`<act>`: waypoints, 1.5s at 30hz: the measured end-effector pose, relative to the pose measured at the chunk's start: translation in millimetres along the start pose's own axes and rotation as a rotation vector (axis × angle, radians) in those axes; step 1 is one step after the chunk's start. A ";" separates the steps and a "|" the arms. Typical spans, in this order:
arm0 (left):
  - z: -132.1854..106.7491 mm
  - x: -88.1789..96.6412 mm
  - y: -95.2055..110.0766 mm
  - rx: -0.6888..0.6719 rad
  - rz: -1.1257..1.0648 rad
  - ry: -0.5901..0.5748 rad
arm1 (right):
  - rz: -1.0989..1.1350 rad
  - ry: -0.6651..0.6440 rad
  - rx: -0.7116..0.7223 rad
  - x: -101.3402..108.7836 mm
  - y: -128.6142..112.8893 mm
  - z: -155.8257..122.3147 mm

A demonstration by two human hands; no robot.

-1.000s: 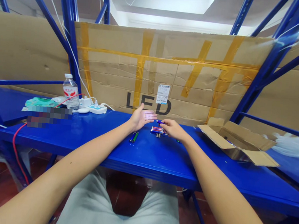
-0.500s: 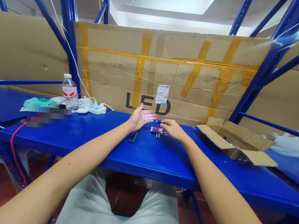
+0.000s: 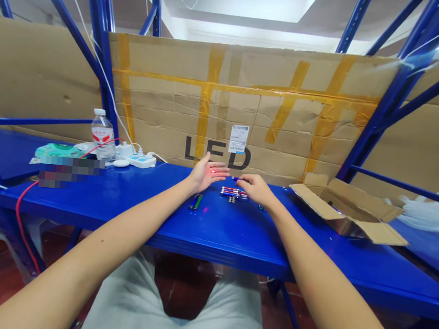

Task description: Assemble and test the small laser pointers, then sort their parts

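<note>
My left hand is raised above the table with its palm turned up and fingers stretched out. A bright red dot falls on those fingers. My right hand grips a slim blue-purple laser pointer, its front end aimed at the left palm. Beneath the right hand lies a row of red and blue metallic pointers, partly covered by it. Several small silver button cells sit just in front of that row. A dark blue and a green pointer lie side by side below my left hand.
An opened cardboard box stands on the blue table at the right. To the left are a water bottle, a white power strip and a green packet. A large cardboard sheet closes off the back.
The pale violet light on my left fingers has given way to a red dot. A faint pink spot now shows on the table. Both hands have barely moved.
</note>
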State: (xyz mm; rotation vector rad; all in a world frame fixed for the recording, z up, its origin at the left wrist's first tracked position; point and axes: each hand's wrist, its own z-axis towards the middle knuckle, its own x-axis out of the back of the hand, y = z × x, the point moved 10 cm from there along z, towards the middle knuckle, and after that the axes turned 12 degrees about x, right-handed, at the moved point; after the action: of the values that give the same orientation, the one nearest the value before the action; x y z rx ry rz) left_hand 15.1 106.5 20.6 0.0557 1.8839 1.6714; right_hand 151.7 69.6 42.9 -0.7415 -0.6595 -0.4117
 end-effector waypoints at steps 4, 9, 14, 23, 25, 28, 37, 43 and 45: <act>2.8 3.4 0.6 -0.013 -0.012 0.011 | -0.050 0.039 0.021 7.0 -0.3 0.2; 5.2 9.8 1.3 -0.020 -0.034 0.059 | -0.121 0.026 0.019 7.0 3.7 -0.1; 5.6 10.9 1.2 -0.021 -0.041 0.074 | -0.138 0.007 0.020 5.3 4.0 0.1; 6.5 10.9 -0.9 -0.010 -0.024 0.073 | -0.113 0.085 0.055 12.8 -2.1 -0.3; 6.1 10.6 -1.2 -0.008 -0.021 0.075 | -0.108 0.112 0.060 15.3 -2.5 -0.5; 5.6 9.9 -0.9 -0.010 -0.018 0.072 | -0.112 0.136 0.070 17.8 -3.0 -0.5; 7.2 12.2 0.6 -0.025 -0.031 0.083 | -0.147 0.035 0.070 8.8 -3.5 -0.7; 7.0 12.6 1.8 -0.037 -0.037 0.080 | -0.153 0.030 0.078 7.4 -3.3 -1.1; 6.6 12.1 1.4 -0.033 -0.033 0.078 | -0.156 0.047 0.078 9.1 -3.5 -1.0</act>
State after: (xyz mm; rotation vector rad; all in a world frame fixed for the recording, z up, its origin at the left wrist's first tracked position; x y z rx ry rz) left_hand 7.8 117.6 16.8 -0.0541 1.9039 1.7042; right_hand 156.8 65.5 50.3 -0.6062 -0.6881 -0.5419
